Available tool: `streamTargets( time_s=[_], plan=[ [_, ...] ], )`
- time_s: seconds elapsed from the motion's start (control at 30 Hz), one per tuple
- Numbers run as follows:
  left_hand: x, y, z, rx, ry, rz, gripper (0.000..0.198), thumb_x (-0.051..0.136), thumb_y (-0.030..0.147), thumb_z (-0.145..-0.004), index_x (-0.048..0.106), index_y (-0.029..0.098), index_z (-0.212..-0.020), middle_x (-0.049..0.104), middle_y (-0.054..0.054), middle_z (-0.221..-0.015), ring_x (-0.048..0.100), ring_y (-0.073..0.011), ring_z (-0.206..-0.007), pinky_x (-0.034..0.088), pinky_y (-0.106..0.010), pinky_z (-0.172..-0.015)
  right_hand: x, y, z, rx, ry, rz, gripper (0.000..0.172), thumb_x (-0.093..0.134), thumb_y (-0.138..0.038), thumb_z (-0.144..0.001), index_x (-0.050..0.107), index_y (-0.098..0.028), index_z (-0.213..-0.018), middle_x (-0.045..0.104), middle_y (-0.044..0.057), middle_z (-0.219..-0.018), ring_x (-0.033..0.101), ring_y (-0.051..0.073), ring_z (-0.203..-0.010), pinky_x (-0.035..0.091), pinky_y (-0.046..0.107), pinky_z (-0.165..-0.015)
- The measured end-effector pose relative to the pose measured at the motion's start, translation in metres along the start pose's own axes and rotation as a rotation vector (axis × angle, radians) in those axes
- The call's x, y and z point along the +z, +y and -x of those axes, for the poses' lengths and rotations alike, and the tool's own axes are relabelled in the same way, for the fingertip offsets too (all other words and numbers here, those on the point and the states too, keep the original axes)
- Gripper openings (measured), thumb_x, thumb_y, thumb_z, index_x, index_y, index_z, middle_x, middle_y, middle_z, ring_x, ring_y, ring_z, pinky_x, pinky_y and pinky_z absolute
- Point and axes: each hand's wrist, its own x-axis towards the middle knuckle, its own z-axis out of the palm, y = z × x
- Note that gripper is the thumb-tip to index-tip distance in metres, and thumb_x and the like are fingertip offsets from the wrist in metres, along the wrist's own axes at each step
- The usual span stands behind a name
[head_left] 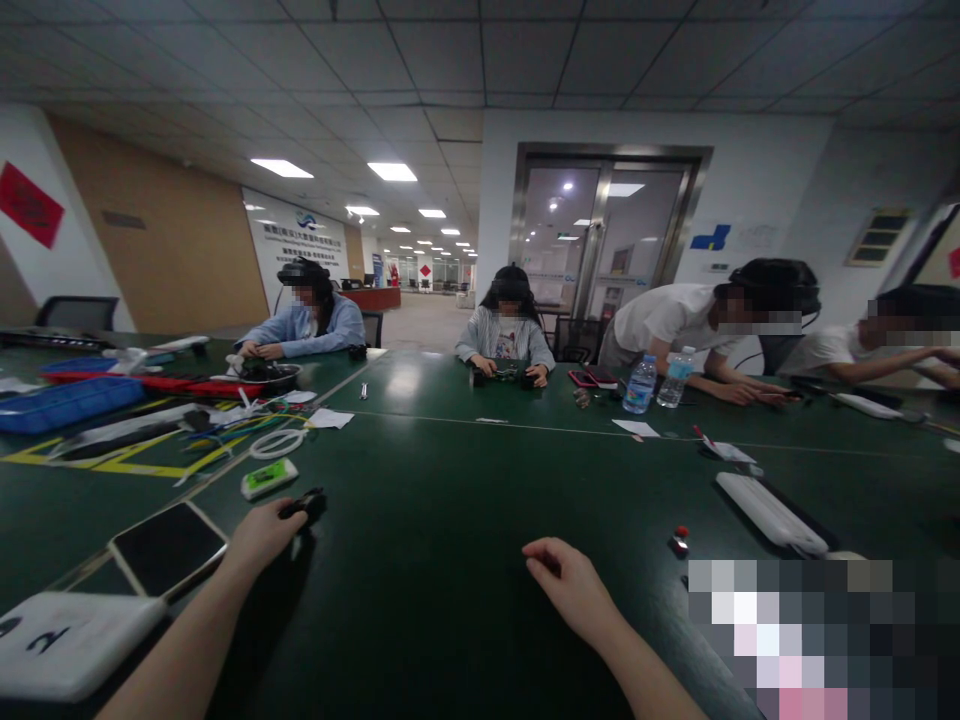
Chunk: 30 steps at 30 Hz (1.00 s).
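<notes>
My left hand is closed on a small black object with an uneven outline, held just above the green table; its kind cannot be made out. My right hand is over the table to the right, its fingers loosely curled and the thumb slightly apart, with nothing visible in it. Just beyond my left hand lies a green-and-white packet. Beside my left forearm are a tablet-like device with a dark screen and a white case marked 2.
Blue trays, loose cables and tools crowd the left. At right are a long white device, a small red-topped item and two water bottles. Several people wearing headsets sit or lean around the table.
</notes>
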Motion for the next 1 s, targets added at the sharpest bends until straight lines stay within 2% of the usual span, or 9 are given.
streamTargets(
  time_s=[0.1, 0.33, 0.6, 0.8, 1.0],
  plan=[
    [-0.003, 0.002, 0.002, 0.012, -0.095, -0.02, 0.047, 0.049, 0.036, -0.068, 0.067, 0.012, -0.105, 0.071, -0.012, -0.093, 0.066, -0.0266, -0.083, 0.051, -0.028, -0.065, 0.0, -0.001, 0.0, 0.007, 0.003, 0.006, 0.023, 0.05, -0.025, -0.083, 0.062, -0.023, -0.103, 0.062, 0.002, -0.101, 0.059, 0.019, -0.094, 0.048, 0.031, -0.081],
    [-0.006, 0.002, 0.003, 0.001, -0.063, -0.071, 0.047, 0.049, 0.037, -0.069, 0.066, 0.015, -0.106, 0.07, -0.011, -0.095, 0.065, -0.0294, -0.088, 0.051, -0.031, -0.069, 0.0, -0.002, 0.0, 0.019, -0.002, -0.004, 0.023, 0.051, -0.025, -0.083, 0.062, -0.023, -0.103, 0.062, 0.002, -0.1, 0.06, 0.019, -0.092, 0.048, 0.031, -0.079],
    [-0.012, 0.009, 0.009, -0.023, -0.132, -0.102, 0.052, 0.044, 0.037, -0.073, 0.062, 0.008, -0.112, 0.068, -0.016, -0.102, 0.064, -0.0294, -0.092, 0.051, -0.033, -0.074, 0.001, 0.0, 0.0, -0.002, 0.013, -0.019, 0.022, 0.051, -0.024, -0.083, 0.063, -0.023, -0.102, 0.063, 0.002, -0.101, 0.06, 0.019, -0.093, 0.048, 0.032, -0.081],
    [-0.016, 0.015, 0.013, -0.01, -0.145, -0.102, 0.051, 0.043, 0.038, -0.076, 0.064, 0.007, -0.11, 0.069, -0.017, -0.098, 0.064, -0.0302, -0.089, 0.051, -0.035, -0.073, 0.0, 0.0, 0.001, 0.008, 0.007, -0.017, 0.022, 0.051, -0.024, -0.083, 0.063, -0.023, -0.103, 0.062, 0.002, -0.101, 0.06, 0.019, -0.093, 0.049, 0.032, -0.08],
    [-0.016, 0.016, 0.015, -0.01, -0.19, -0.136, 0.054, 0.038, 0.04, -0.08, 0.06, 0.006, -0.115, 0.067, -0.018, -0.103, 0.062, -0.031, -0.095, 0.05, -0.035, -0.075, 0.001, -0.001, 0.001, 0.002, 0.022, 0.001, 0.022, 0.051, -0.024, -0.084, 0.063, -0.022, -0.103, 0.063, 0.002, -0.101, 0.06, 0.018, -0.093, 0.048, 0.031, -0.081]
  ],
)
